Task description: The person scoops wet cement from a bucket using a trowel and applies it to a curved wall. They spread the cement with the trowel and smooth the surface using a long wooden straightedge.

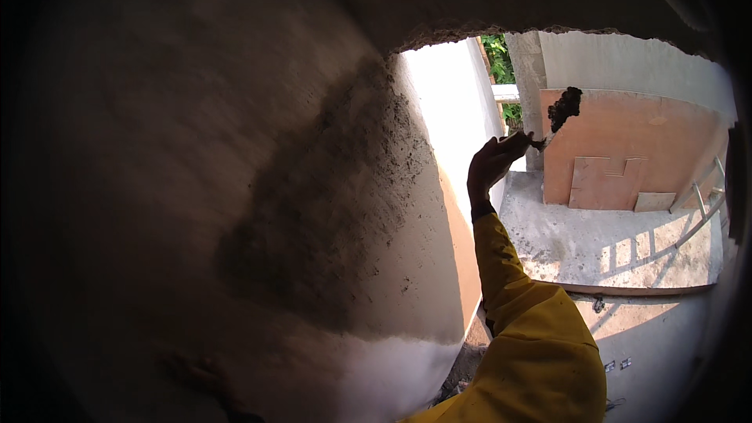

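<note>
My right hand (493,163), at the end of a yellow sleeve (540,337), is raised in front of the bright opening. It is closed round the handle of a trowel, whose blade carries a dark clump of wet mortar (564,108) and is mostly hidden by it. To the left stands a plastered wall (407,290) with a large dark, damp patch of mortar (313,219), rough and speckled along its right side. Low in the shadow, my left hand (200,376) appears to lie against the wall with its fingers stretched out; it shows only dimly.
A broken, rough edge (470,34) borders the opening overhead. Beyond it, orange-brown boards (634,141) lean on a pale wall above a sunlit ledge (587,227). A ladder-like frame (701,200) stands at the right. Rubble (462,372) lies below by the wall's foot.
</note>
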Demonstrator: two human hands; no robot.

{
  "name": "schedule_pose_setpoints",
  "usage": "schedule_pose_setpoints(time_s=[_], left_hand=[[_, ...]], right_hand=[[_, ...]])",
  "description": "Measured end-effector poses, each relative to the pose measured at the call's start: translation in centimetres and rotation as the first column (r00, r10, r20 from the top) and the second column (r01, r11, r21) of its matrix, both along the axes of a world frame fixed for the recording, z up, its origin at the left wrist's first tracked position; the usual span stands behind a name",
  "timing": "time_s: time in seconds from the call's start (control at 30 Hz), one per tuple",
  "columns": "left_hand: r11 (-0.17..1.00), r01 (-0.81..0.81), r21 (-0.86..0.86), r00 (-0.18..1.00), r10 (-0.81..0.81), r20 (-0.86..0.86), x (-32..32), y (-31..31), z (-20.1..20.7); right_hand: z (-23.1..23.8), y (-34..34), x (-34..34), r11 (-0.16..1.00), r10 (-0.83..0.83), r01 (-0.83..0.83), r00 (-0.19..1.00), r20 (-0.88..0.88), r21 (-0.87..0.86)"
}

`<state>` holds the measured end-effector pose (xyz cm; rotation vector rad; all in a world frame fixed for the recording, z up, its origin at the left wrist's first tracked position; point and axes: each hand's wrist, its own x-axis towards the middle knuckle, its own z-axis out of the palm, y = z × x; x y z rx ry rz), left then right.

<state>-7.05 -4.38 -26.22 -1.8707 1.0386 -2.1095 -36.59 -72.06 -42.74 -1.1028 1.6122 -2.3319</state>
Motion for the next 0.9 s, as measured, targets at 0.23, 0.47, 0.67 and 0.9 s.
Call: schedule_pose_setpoints(time_s=[0.23, 0.47, 0.67, 0.9], left_hand=[[0.997, 0.081, 0.015, 0.997, -0.081, -0.009, -1.3, -1.9, 0.2], [0.999, -0.034, 0.02, 0.996, 0.036, -0.076, 0.7, 0.5, -1.3], [0.998, -0.067, 0.016, 0.997, 0.068, -0.022, 0.1, 0.3, 0.1], [1.0, 0.019, -0.003, 1.0, -0.019, -0.023, 0.9, -1.1, -0.4]], right_hand=[[-6.4, 12.4, 9.0, 0.364, 0.929, -0.856, 0.304, -0.211, 0.367], [-18.1, 25.9, -1.2, 0.022, 0.999, -0.779, -0.013, -0.052, 0.627], [-13.8, 6.0, 10.5, 0.152, 0.809, -0.921, 0.323, 0.49, 0.358], [-4.3, -13.1, 19.7, -0.019, 0.735, -0.977, -0.157, 0.66, -0.211]])
